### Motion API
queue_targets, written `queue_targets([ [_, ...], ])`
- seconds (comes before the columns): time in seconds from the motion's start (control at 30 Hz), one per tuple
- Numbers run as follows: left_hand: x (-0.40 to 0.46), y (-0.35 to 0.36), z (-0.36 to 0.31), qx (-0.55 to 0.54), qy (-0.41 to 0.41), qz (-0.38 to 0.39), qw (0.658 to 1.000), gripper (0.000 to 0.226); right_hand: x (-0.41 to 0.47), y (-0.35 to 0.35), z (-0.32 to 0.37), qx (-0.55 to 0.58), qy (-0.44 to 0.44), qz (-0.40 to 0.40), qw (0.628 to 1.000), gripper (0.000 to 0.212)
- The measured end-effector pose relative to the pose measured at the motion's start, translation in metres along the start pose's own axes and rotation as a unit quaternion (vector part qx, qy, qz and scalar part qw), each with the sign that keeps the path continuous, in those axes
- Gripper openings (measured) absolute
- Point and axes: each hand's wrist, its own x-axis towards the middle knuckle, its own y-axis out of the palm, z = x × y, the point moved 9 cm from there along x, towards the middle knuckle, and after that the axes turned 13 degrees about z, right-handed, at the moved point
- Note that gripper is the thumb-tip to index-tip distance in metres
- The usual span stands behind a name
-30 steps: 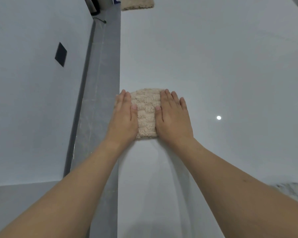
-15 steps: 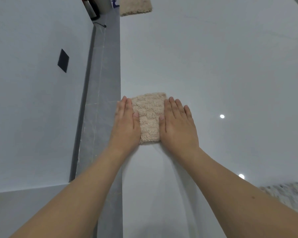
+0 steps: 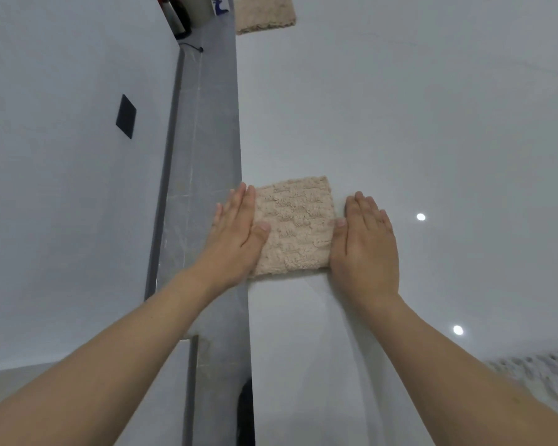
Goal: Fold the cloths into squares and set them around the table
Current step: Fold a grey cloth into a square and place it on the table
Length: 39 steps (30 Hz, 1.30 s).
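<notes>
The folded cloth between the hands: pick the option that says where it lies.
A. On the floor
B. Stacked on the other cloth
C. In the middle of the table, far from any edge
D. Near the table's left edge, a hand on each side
D: the folded cloth lies flat by the table edge, left hand and right hand flanking it.

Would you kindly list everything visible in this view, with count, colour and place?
folded cloth: one, beige, near the table's left edge, between the hands
second folded cloth: one, beige, far end of the table
pale cloth: one, whitish, lower right, partly cut off
table: one, glossy white
floor strip: one, grey, left of the table
wall plate: one, black, on the white wall
left hand: flat at the cloth's left edge
right hand: flat at its right edge
</notes>
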Motion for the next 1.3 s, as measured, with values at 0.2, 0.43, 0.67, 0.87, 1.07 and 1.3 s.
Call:
queue_targets([
  [0.2,0.05,-0.058,-0.017,-0.019,0.128,0.059,0.99,0.052,-0.054,-0.001,0.001,0.223,0.192,-0.189,0.937,0.057],
  [0.43,0.098,-0.045,-0.068,0.061,0.261,0.203,0.942,0.05,-0.067,0.03,0.042,0.258,0.3,-0.29,0.871,0.063],
  [0.67,0.101,-0.013,-0.072,0.07,0.324,0.251,0.91,0.054,-0.058,0.034,0.046,0.187,0.361,-0.273,0.872,0.06],
  [0.87,0.102,-0.012,-0.072,0.099,0.343,0.241,0.902,0.053,-0.053,0.041,0.049,0.124,0.381,-0.222,0.889,0.061],
  [1.07,0.102,-0.008,-0.071,0.227,0.357,0.18,0.888,0.056,-0.048,0.045,0.044,0.079,0.42,-0.147,0.892,0.063],
  [1.3,0.104,-0.036,-0.076,0.225,0.213,0.119,0.943,0.053,-0.05,-0.009,-0.006,0.202,0.336,-0.121,0.912,0.059],
])
